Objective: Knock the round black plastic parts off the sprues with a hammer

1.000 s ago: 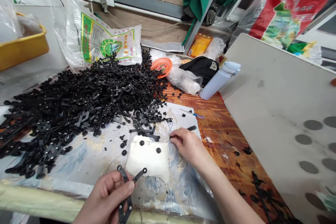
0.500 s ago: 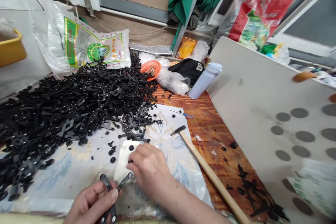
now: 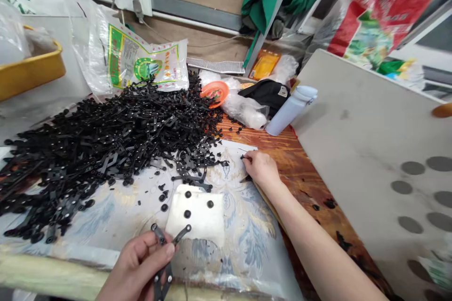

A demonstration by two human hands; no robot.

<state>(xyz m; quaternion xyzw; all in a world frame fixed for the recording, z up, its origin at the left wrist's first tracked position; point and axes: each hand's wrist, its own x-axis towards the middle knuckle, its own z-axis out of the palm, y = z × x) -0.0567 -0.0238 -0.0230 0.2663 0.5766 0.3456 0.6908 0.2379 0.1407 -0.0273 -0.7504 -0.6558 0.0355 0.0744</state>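
Note:
My left hand (image 3: 139,265), at the front, is closed on a black jointed plastic linkage (image 3: 164,275); two of its arms stick out above the thumb. Beyond it lies a white pad (image 3: 205,223) with a round black piece (image 3: 187,214) and two more like it. Stretched out to the far right, my right hand (image 3: 261,167) has its thumb and fingers pinched at a small black part (image 3: 243,156). Just above those fingertips shows the thin shaft of a tool (image 3: 243,149); my hand hides its handle. A large heap of black linkages (image 3: 141,122) spreads across the left.
A wooden-handled tool (image 3: 270,204) lies partly under my right forearm. Behind stand a pale blue bottle (image 3: 291,110), an orange dish (image 3: 221,94) and a black pouch (image 3: 263,96). A grey panel (image 3: 363,127) rises on the right; a yellow bin (image 3: 33,70) is far left.
My right hand has left the white pad and reached far right to the small black part. The pad's round pieces are uncovered. My left hand keeps the linkage; the view has shifted slightly.

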